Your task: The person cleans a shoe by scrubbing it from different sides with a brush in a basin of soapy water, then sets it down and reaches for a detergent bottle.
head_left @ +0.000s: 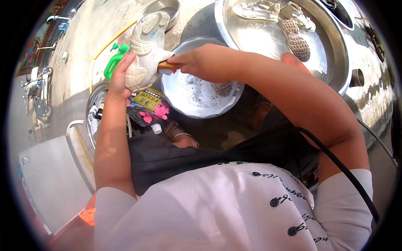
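A pale shoe (pixel 144 52), its sole turned upward, is held by my left hand (pixel 121 77) at its lower left side. My right hand (pixel 203 62) is closed around a brush (pixel 167 66) with an orange-brown handle, whose head is against the side of the shoe and partly hidden by it. Below my right hand stands a white basin (pixel 180 104) of sudsy water, with another shoe (pixel 222 88) partly in the suds. A green bottle or handle (pixel 115 61) shows just behind my left hand.
A large metal tub (pixel 346 62) at the upper right holds several shoes and an orange item (pixel 295 62). A metal bowl (pixel 172 12) stands at the top. Pink-flowered packaging (pixel 153 113) lies left of the basin, near a white cap (pixel 156 129). A yellow hose (pixel 109 42) crosses the ground.
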`<action>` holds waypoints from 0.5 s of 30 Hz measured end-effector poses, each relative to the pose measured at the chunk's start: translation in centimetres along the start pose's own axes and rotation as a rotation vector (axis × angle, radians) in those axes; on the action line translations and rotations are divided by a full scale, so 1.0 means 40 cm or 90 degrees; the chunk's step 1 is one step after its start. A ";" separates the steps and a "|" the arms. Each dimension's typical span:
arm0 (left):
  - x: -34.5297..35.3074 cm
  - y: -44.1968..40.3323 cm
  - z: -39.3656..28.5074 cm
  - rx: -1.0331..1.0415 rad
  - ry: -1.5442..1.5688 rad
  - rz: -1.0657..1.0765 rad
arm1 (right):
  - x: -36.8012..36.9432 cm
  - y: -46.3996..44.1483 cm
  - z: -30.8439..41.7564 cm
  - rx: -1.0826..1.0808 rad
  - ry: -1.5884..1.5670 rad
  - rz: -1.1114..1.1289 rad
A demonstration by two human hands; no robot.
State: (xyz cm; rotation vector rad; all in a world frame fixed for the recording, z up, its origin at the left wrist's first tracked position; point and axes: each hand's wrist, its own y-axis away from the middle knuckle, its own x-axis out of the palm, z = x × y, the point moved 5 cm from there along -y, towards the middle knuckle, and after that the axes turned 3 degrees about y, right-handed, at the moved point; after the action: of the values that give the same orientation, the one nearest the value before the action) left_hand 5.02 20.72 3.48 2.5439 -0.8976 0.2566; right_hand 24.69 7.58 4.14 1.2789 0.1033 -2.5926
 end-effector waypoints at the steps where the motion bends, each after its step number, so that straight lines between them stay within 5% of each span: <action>1: 0.016 0.003 0.003 -0.012 0.000 0.028 | 0.012 -0.013 -0.028 -0.028 -0.107 0.046; 3: 0.018 0.004 0.002 0.008 0.002 0.015 | -0.002 -0.010 -0.046 -0.063 -0.210 0.093; 5: 0.006 0.004 -0.010 0.017 0.038 0.019 | -0.018 0.034 -0.057 0.198 -0.554 0.312; 6: -0.003 0.003 -0.013 0.013 0.081 0.034 | -0.025 0.045 -0.048 0.197 -0.652 0.336; 12: -0.040 0.001 -0.032 0.012 0.153 0.122 | -0.083 0.059 -0.050 0.175 -0.589 0.321; 15: -0.051 0.003 -0.028 0.006 0.134 0.052 | -0.101 0.049 -0.043 0.189 -0.492 0.294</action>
State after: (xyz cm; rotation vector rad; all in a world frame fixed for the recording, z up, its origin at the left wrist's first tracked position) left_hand 3.34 22.26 3.91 2.4360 -0.9193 0.5437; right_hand 28.87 6.74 6.36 0.2294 -0.6486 -2.5257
